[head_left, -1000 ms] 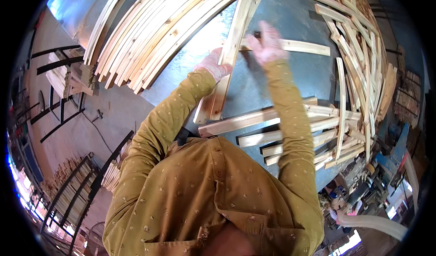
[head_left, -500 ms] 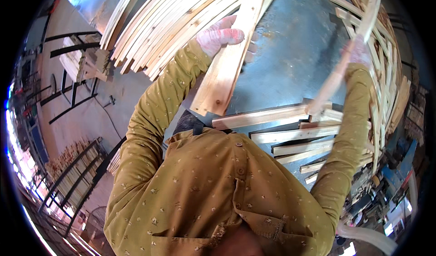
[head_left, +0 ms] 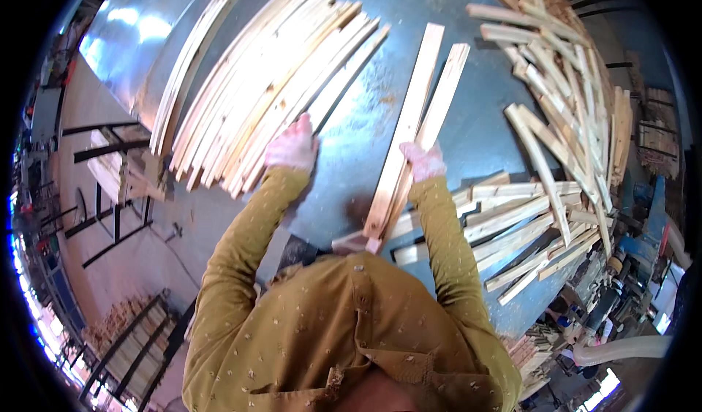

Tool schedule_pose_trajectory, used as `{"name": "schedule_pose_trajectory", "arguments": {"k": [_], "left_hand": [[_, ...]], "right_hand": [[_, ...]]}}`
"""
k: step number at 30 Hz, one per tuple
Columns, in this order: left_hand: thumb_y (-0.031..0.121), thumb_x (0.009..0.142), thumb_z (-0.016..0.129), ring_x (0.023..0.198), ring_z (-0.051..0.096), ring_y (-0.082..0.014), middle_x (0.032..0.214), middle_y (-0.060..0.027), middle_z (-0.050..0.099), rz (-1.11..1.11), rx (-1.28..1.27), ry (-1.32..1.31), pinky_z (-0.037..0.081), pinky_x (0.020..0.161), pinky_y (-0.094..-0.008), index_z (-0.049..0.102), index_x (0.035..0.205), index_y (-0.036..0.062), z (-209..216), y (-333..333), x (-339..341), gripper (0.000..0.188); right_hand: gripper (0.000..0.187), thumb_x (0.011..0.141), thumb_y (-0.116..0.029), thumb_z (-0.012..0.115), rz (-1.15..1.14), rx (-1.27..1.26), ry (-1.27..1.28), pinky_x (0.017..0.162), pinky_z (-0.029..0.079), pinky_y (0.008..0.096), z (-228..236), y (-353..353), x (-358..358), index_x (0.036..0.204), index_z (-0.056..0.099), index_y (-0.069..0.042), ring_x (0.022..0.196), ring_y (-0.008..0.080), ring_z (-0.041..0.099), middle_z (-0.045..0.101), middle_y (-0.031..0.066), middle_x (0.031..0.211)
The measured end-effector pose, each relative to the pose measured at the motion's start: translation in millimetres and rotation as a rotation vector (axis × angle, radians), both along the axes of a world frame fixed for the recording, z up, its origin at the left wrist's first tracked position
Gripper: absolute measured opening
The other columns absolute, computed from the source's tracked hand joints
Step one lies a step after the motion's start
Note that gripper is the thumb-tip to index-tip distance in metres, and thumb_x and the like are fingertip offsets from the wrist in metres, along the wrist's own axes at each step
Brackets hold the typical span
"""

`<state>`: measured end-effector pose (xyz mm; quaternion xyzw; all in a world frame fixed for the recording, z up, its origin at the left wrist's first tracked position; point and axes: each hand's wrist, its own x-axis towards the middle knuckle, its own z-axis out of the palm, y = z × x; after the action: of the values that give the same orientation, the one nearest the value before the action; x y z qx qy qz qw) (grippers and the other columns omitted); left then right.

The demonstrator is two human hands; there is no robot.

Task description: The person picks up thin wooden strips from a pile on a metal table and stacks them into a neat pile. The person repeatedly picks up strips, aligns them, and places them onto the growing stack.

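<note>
1. Two wooden slats (head_left: pixel 409 130) lie side by side on the blue metal table (head_left: pixel 482 127), long axis running from the person's chest up and slightly right.
2. Right hand (head_left: pixel 424 161) rests on them; grip cannot be determined.
3. Left hand (head_left: pixel 292 147) lies flat, fingers extended, against the stacked slats (head_left: pixel 256 97).

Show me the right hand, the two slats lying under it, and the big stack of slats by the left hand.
right hand (head_left: pixel 423 161), head view, knuckles
two slats (head_left: pixel 418 97), head view, upper half
stack of slats (head_left: pixel 256 97), head view, middle
</note>
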<state>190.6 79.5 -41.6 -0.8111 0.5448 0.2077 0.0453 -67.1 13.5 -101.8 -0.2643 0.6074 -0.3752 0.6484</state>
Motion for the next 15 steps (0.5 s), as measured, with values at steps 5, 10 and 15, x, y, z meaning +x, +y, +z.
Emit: {"name": "schedule_pose_trajectory", "arguments": {"k": [5,10,15], "left_hand": [[0.024,0.08,0.069,0.12,0.05,-0.0367,0.129,-0.0161,0.049,-0.163,-0.523,-0.42,0.041,0.1,-0.051,0.042,0.139,0.0078,-41,25,50,0.067],[0.028,0.082,0.071,0.123,0.049,-0.0392,0.135,-0.0195,0.049,-0.139,-0.795,-0.098,0.04,0.103,-0.0524,0.043,0.14,0.0042,-13,19,7,0.069],[0.03,0.084,0.076,0.116,0.055,-0.0363,0.13,-0.0231,0.052,0.082,-0.738,0.925,0.048,0.096,-0.0426,0.034,0.145,0.001,10,15,-2,0.08]], "right_hand": [[0.051,0.074,-0.014,0.083,0.193,-0.265,0.294,0.075,0.054,0.0346,103,-116,44,0.116,0.058,0.002,0.082,0.0197,0.065,0.068,0.0111,0.096],[0.039,0.087,-0.04,0.061,-0.184,-0.231,0.312,0.054,0.037,0.0381,246,-303,59,0.066,0.051,-0.008,0.055,0.0168,0.046,0.05,0.0052,0.059],[0.035,0.091,-0.037,0.056,0.149,-0.493,0.334,0.056,0.046,0.0373,161,-262,64,0.076,0.056,-0.006,0.057,0.0185,0.055,0.057,0.007,0.061]]}}
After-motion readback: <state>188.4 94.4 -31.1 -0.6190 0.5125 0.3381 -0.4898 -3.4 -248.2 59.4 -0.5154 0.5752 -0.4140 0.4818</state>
